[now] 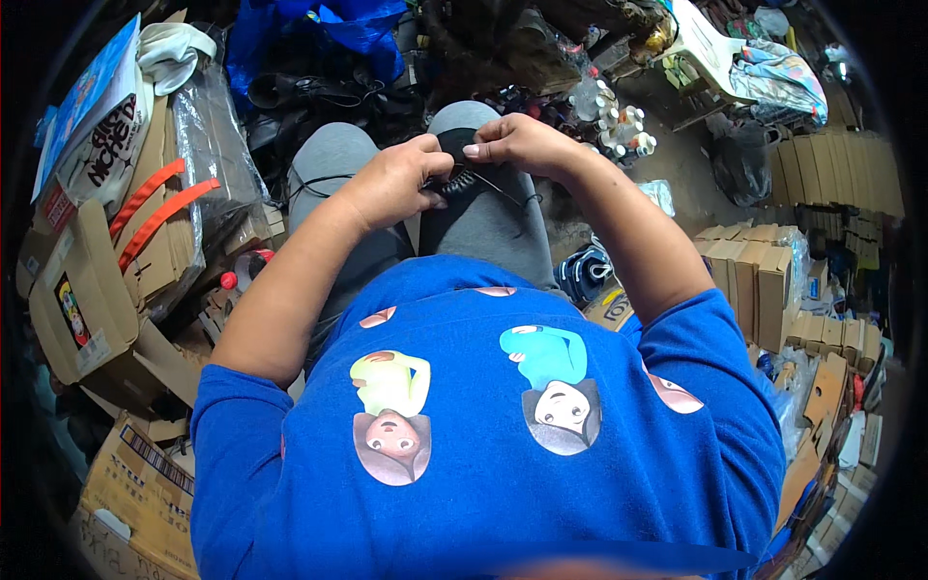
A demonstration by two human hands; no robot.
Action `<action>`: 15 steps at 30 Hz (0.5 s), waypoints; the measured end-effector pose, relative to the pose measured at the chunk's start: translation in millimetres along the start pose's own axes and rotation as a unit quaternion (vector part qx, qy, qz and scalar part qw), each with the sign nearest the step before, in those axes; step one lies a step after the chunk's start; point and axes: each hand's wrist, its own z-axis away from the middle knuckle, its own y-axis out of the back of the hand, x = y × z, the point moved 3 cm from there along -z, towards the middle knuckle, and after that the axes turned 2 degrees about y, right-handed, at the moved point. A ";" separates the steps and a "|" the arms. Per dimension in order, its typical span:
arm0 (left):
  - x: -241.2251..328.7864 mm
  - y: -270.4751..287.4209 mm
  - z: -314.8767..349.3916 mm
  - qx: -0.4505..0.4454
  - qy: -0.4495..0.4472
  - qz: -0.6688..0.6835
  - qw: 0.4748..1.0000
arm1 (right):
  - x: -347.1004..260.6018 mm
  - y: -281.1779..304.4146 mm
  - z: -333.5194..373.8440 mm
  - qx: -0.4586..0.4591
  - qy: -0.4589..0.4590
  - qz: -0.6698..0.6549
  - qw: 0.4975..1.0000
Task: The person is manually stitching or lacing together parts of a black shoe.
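Over my knees, my left hand (406, 174) is closed with its fingers curled round a black cord. A tightly coiled stretch of the cord (458, 182) shows beside those fingertips. My right hand (517, 145) pinches the edge of a black, rounded, flat-looking piece (456, 143) between thumb and fingers; its kind cannot be made out. A thin black wire (503, 187) runs from there across my right thigh, and another stretch lies over the left thigh. Both hands are almost touching, above the grey trousers (474, 227).
At left stand cardboard boxes (92, 300), flat card and orange straps (150, 193). A blue plastic bag (329, 39) and dark items lie ahead. White-capped bottles (623, 130) and a white chair (701, 48) are at front right. Cardboard stacks (754, 280) line the right side.
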 end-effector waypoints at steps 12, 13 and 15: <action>-15.6 18.0 -24.8 0.064 0.015 0.169 0.983 | -16.1 -20.6 27.9 0.184 0.036 -0.026 0.982; -13.6 17.8 -30.0 0.073 -0.011 0.123 0.990 | -16.4 -24.2 28.3 0.108 -0.001 -0.025 0.994; -13.3 15.7 -39.3 0.037 0.027 0.114 0.992 | -19.2 -26.2 32.7 0.076 0.020 0.002 0.997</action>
